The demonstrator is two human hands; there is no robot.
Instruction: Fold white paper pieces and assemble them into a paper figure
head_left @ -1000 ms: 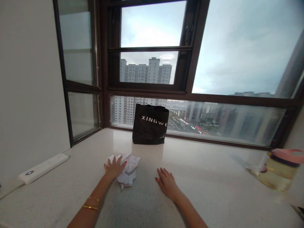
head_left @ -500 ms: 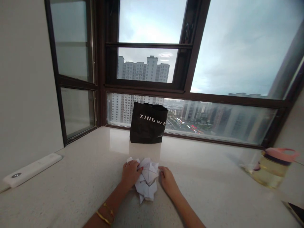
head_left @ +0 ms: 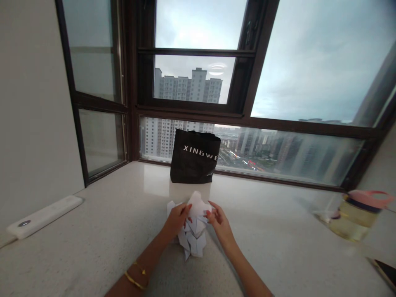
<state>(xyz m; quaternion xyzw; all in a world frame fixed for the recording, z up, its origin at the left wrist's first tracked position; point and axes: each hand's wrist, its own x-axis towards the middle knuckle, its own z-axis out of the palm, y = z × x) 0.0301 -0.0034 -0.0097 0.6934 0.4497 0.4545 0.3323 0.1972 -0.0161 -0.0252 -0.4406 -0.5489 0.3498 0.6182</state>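
A crumpled, folded piece of white paper (head_left: 194,231) lies in front of me on a pale speckled counter (head_left: 93,247). My left hand (head_left: 177,218) grips its left side with the fingers curled. My right hand (head_left: 218,220) pinches its right upper edge, and the top of the paper stands raised between both hands. Gold bangles sit on my left wrist.
A black paper bag (head_left: 194,156) with white lettering stands by the window behind the paper. A white power strip (head_left: 43,216) lies at the left by the wall. A bottle with a pink lid (head_left: 360,216) stands at the right. A dark flat object (head_left: 385,270) lies at the lower right edge.
My left hand dragged the paper from the left to the middle. My right hand came over from flat on the counter, and both hands now hold the paper and lift its top.
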